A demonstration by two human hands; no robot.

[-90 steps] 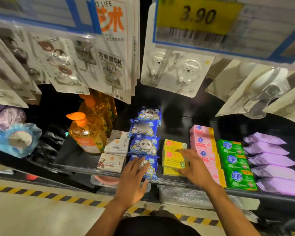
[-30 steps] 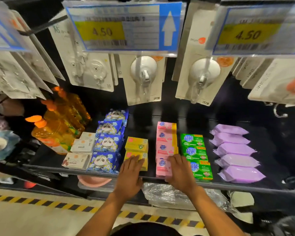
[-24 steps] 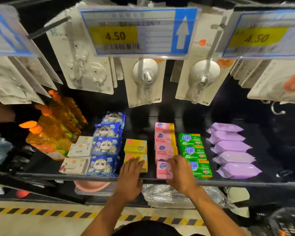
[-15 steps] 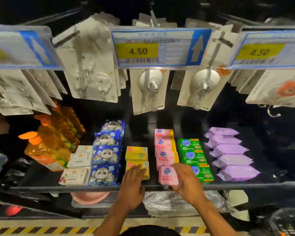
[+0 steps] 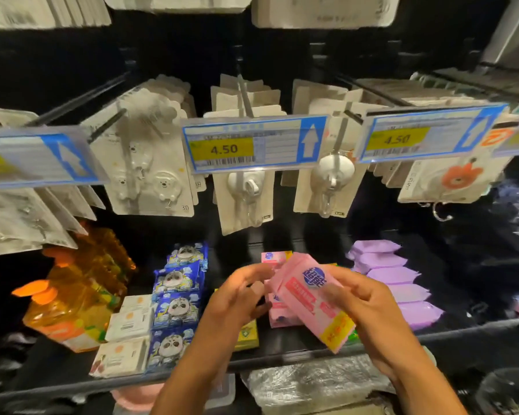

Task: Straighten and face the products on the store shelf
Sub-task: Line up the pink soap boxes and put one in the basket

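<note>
My right hand [image 5: 369,319] grips a pink soap pack [image 5: 306,298], lifted and tilted above the black shelf [image 5: 462,332]. My left hand [image 5: 231,304] pinches the pack's upper left corner with curled fingers. Behind and under the lifted pack, the rest of the pink soap row [image 5: 268,256] lies on the shelf. A yellow box [image 5: 247,333] shows below my left hand. To its left stand blue panda packs [image 5: 176,310] and white boxes [image 5: 129,324]. Purple packs [image 5: 393,275] form a row on the right. The green packs are mostly hidden.
Orange detergent bottles [image 5: 78,295] stand at the shelf's left end. Cards with white hooks [image 5: 246,190] hang from pegs just above the shelf, behind blue price tags [image 5: 252,145] marked 4.50. A plastic-wrapped bundle [image 5: 312,381] lies below the shelf edge.
My right hand has lifted the front pink soap pack off the shelf and tilted it. My left hand left the yellow box and came up to the pack. The view tilted upward.
</note>
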